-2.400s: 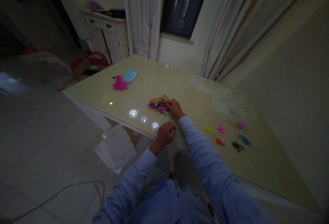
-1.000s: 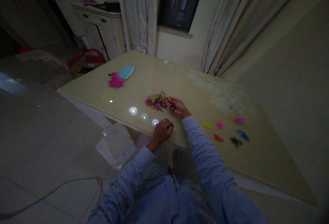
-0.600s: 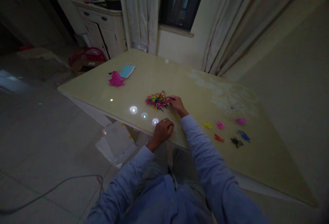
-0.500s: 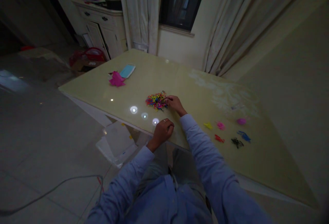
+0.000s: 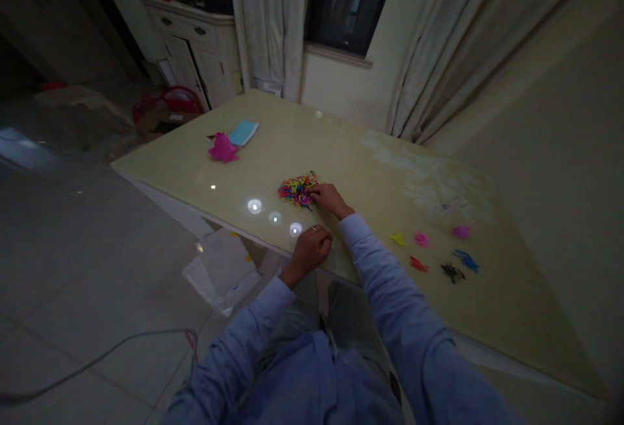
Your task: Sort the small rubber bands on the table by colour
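Two arms (image 5: 390,288) fwd over desk (image 5: 331,145), L hand (image 5: 312,247) loosely closed, R hand (image 5: 316,193) at rt end of multicol pile (image 5: 295,192) on it (can't tell if gripping), strands (image 5: 287,190) every way, long axis ~L–R.

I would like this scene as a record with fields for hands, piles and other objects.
Left hand: curled, by the near edge of the table
Right hand: at the right side of the mixed pile; grip unclear
Small piles: yellow, pink, purple, red, black, blue
Far left: crumpled magenta piece, flat light-blue item
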Demonstrator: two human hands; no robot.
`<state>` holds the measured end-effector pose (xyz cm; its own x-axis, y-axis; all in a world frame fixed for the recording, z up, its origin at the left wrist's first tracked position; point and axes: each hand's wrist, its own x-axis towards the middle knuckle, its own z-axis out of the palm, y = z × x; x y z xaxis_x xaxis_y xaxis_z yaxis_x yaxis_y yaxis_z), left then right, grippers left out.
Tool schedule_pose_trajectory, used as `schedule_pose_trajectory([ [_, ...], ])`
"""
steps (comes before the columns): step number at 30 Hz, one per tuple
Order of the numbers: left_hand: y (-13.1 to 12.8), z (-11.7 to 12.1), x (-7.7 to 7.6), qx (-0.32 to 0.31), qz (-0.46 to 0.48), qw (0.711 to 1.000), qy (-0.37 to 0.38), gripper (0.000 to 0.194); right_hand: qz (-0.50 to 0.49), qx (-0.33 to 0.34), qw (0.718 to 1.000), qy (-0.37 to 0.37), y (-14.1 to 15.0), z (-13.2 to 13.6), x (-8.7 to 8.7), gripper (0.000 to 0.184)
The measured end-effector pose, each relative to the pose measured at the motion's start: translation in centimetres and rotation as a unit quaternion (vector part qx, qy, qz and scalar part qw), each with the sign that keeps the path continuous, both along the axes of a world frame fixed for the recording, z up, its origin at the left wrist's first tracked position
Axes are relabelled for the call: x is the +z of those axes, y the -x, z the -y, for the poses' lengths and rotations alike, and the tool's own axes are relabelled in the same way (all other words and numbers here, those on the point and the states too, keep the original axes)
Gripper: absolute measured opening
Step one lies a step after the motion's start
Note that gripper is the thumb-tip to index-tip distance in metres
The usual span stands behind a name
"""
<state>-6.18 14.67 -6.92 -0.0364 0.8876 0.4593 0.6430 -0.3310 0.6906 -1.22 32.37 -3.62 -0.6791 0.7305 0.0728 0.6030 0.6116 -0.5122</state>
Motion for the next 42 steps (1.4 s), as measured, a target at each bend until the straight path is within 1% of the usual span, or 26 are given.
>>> schedule_pose_trajectory([
  [5, 0.0, 0.0, -0.1, -0.002, -0.003, 1.0, 0.0, 0.018, -0.001, -0.015, 1.0, -0.005, 0.3, 0.2, 0.4, 0.024],
  [10, 0.1, 0.0, 0.0, -0.006, -0.008, 1.0, 0.016, 0.018, -0.039, -0.043, 0.998, 0.009, -0.1, 0.3, 0.4, 0.024],
  [15, 0.1, 0.1, 0.2, -0.003, -0.008, 1.0, 0.01, 0.018, -0.099, -0.073, 0.991, 0.051, -0.9, 0.1, 0.1, 0.021],
  [20, 0.0, 0.1, 0.2, -0.003, -0.002, 1.0, 0.001, 0.018, -0.143, -0.085, 0.98, 0.111, -1.8, 0.2, -0.3, 0.026],
  [23, 0.1, 0.0, 0.2, -0.006, -0.002, 1.0, -0.001, 0.018, -0.161, -0.088, 0.975, 0.123, -1.9, 0.3, -0.5, 0.022],
  [28, 0.1, 0.1, 0.3, -0.004, -0.004, 1.0, -0.001, 0.019, -0.166, -0.093, 0.974, 0.121, -1.5, 0.2, -0.8, 0.015],
  [36, 0.1, -0.1, -0.1, 0.001, -0.009, 1.0, -0.006, 0.019, -0.17, -0.106, 0.973, 0.113, -1.6, 0.4, -0.8, 0.016],
  [42, 0.1, 0.0, 0.0, -0.001, -0.01, 1.0, -0.012, 0.019, -0.141, -0.102, 0.982, 0.069, -1.8, 0.5, -0.3, 0.015],
])
